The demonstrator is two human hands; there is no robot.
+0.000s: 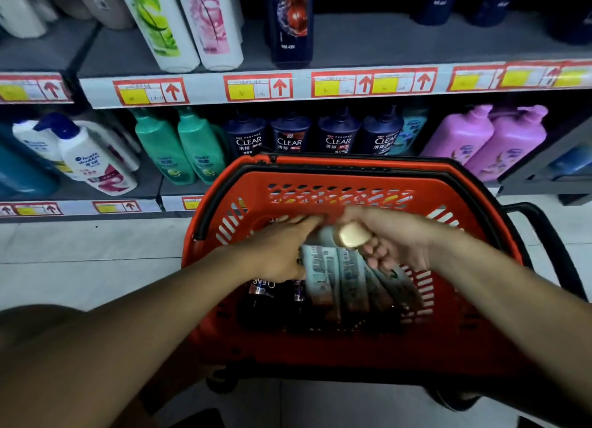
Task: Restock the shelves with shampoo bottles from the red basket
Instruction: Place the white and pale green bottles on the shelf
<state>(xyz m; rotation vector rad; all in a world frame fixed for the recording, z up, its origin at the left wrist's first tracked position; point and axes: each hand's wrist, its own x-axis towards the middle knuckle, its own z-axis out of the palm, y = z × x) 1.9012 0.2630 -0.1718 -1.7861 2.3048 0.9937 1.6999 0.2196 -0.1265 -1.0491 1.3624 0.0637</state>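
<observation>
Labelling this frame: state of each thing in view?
Basket: on floor before the shelves, holds bottles, handle folded down.
Grey bottles: lying in basket.
Gold-capped bottle: gripped by right hand, partly lifted.
Left hand: fingers straight, on the grey bottles.
CLEAR bottle: lying in basket.
Shelf bottles: upright.

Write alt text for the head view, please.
Both hands reach into a red plastic basket: the right hand grips a grey bottle with a cream cap, while the left hand rests on grey bottles. Behind, shelves hold shampoo bottles.
</observation>
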